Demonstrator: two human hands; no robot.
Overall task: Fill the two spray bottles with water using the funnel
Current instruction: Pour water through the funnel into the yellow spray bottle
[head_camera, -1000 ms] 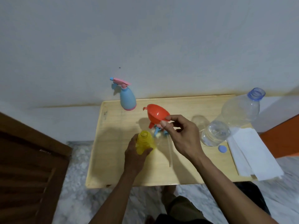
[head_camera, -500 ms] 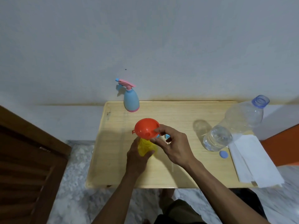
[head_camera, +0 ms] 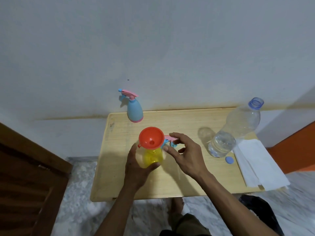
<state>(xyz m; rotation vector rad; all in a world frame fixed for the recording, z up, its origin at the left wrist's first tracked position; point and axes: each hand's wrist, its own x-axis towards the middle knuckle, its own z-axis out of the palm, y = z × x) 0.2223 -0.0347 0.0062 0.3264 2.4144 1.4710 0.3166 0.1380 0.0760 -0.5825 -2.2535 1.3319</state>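
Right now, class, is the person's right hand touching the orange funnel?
Apart. The head view shows the right hand open beside the orange funnel, with a gap between its fingertips and the rim; the funnel sits in the yellow bottle.

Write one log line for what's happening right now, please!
stage: funnel seated | orange funnel: in yellow spray bottle mouth | left hand: grips bottle | right hand: open, off funnel | water bottle: uncapped, untouched

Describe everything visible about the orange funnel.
The orange funnel looks like smooth, opaque plastic: a round, wide bowl narrowing to a small hole at its centre, with a small tab at its lower-left rim. It sits upright, mouth up, in the neck of the yellow bottle, which the left hand grips. The right hand hovers open beside it, not touching it.
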